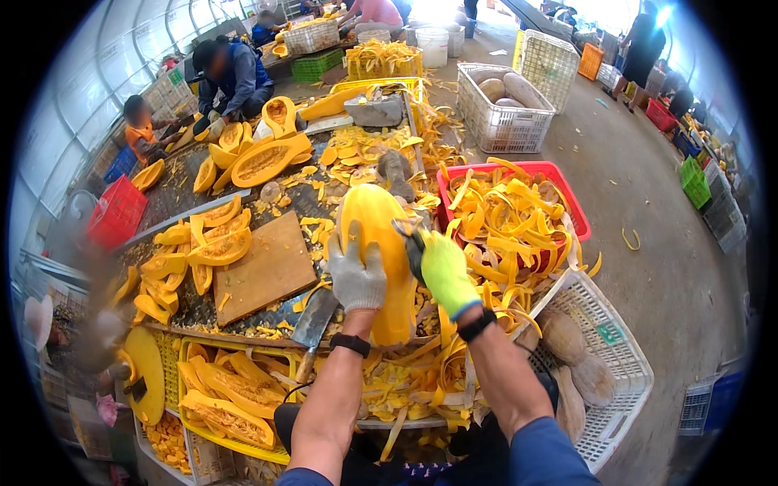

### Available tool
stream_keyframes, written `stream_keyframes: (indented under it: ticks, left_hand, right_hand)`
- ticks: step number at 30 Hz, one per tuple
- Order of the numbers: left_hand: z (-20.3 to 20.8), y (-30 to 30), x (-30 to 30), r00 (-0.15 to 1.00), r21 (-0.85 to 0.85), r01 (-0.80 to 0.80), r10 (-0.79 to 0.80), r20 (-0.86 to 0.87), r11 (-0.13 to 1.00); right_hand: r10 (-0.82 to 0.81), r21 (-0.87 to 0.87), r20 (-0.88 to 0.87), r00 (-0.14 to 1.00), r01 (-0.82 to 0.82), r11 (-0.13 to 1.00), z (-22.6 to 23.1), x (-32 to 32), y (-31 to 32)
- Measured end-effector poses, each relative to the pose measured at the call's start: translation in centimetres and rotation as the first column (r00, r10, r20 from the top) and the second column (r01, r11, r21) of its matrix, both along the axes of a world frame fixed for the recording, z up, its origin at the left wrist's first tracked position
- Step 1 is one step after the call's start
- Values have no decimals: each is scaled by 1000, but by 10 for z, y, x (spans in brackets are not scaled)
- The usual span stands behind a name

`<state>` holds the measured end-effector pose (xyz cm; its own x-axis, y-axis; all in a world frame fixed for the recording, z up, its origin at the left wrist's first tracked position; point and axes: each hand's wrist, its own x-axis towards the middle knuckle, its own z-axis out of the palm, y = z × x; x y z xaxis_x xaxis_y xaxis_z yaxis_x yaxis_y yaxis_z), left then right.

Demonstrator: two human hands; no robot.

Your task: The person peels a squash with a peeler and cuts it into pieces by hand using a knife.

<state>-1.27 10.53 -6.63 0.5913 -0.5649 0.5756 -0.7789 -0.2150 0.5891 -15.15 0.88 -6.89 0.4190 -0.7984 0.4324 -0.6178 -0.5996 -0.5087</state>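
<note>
Scrap-strewn table [174, 194], arched walls [61, 138]; left hand [357, 274] spread on pumpkin [395, 283], right hand [447, 275] gripping peeler [412, 248]

left hand [356, 274] grey-gloved, fingers spread, right hand [447, 274] yellow-green-gloved, fingers curled, bare forearms [330, 409] extended forward

A vegetable-processing workshop, perhaps inside a greenhouse tunnel: pale ribbed walls [69, 134], a white latticed plastic crate [509, 131] of tan oblong squashes [523, 87], a red plastic tub [579, 202] heaped with orange peel strips [504, 206].
</note>
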Motion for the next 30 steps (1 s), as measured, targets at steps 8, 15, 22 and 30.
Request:
stream_keyframes:
  ticks: [8, 15, 22, 30]
  left_hand:
    - [-2, 8, 6, 1000, -18, -11, 12, 24, 1000]
    - [-7, 6, 3, 999, -56, 2, 0, 36, 998]
    - [-6, 1, 7, 998, -89, 40, -36, 42, 995]
    - [-7, 8, 11, 1000, -31, 9, -9, 6, 999]
  right_hand:
    - [99, 50, 20, 995, -100, 994, -13, -5, 34]
    - [2, 212, -87, 996, 16, 977, -85, -39, 136]
    - [-55, 254, -28, 998, 60, 965, -99, -53, 220]
    - [-55, 453, 166, 985, -26, 891, -91, -84, 286]
